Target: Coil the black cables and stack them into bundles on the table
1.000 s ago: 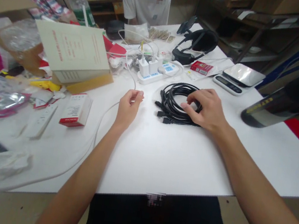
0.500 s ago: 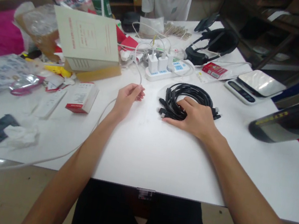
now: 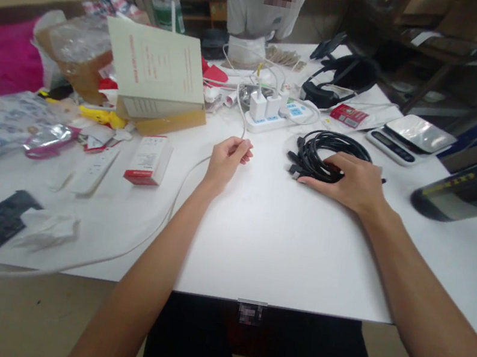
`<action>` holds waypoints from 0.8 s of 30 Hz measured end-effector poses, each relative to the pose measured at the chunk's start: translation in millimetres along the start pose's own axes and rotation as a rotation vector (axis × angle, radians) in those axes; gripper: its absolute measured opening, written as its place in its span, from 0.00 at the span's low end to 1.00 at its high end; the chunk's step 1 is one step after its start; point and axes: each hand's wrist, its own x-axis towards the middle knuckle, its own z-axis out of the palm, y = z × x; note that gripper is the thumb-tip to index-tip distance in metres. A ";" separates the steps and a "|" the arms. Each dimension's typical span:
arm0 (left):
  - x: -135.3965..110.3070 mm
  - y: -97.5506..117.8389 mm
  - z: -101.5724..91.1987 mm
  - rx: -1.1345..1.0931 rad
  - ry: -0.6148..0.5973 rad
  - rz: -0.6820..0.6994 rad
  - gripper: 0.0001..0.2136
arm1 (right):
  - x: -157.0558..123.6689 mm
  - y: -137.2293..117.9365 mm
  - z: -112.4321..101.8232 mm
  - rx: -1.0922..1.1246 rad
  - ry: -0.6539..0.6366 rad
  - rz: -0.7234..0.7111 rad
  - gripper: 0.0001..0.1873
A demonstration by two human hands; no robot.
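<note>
My left hand (image 3: 227, 159) rests on the white table (image 3: 283, 241) with its fingers curled round a white cable (image 3: 179, 193). That cable runs from the white power strip (image 3: 276, 118) past my hand and off the table's near left edge. My right hand (image 3: 352, 182) lies palm down on the near side of a coil of black cables (image 3: 323, 147), fingers pressed onto the strands. Black plug ends (image 3: 293, 169) stick out to the left of my fingertips.
A red and white small box (image 3: 149, 160) lies left of my left hand. A cream book (image 3: 159, 77) leans behind it among bags and clutter. A kitchen scale (image 3: 407, 138), a black headset (image 3: 344, 77) and a dark object (image 3: 469, 190) stand on the right. A person sits across the table.
My right hand has slid from the coil's centre to its near edge and lies flatter on it. My left hand keeps its hold on the white cable. The view has shifted.
</note>
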 end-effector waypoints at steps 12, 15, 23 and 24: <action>15.1 -2.3 9.0 0.138 0.022 0.054 0.19 | 5.9 -5.9 0.5 -0.014 -0.016 0.048 0.27; 21.5 -3.1 15.7 0.195 0.014 0.078 0.20 | 6.3 -4.8 -0.9 -0.016 -0.023 0.075 0.29; 12.7 5.6 15.8 0.196 -0.089 0.074 0.22 | 8.1 -1.9 -9.6 -0.030 -0.071 0.152 0.33; 12.3 5.9 15.6 0.189 -0.085 0.071 0.22 | 8.4 -2.1 -9.3 -0.026 -0.072 0.152 0.33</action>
